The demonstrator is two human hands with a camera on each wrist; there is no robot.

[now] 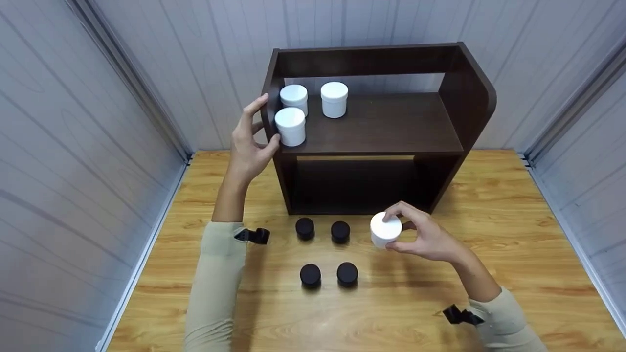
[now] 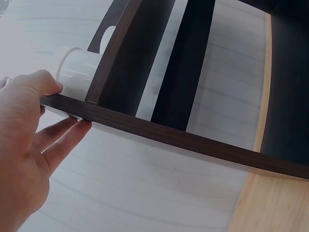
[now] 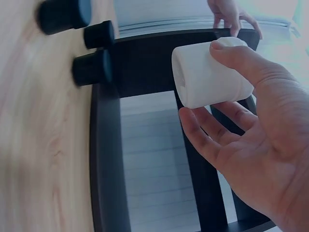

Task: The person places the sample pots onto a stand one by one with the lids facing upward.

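The right hand [image 1: 430, 239] pinches a white jar [image 1: 385, 230] between thumb and fingertips just above the wooden table [image 1: 513, 254], in front of the dark shelf [image 1: 381, 127]. The left hand [image 1: 249, 142] rests with loose, spread fingers on the shelf's left edge, its thumb touching another white jar [image 1: 291, 126]; four black jars [image 1: 325, 254] stand on the table between the arms.

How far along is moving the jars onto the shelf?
Three white plastic jars already stand on the dark wooden shelf. The right hand grips a fourth white jar above the wooden table. Four black round jars remain there; the left hand touches the shelf's side.
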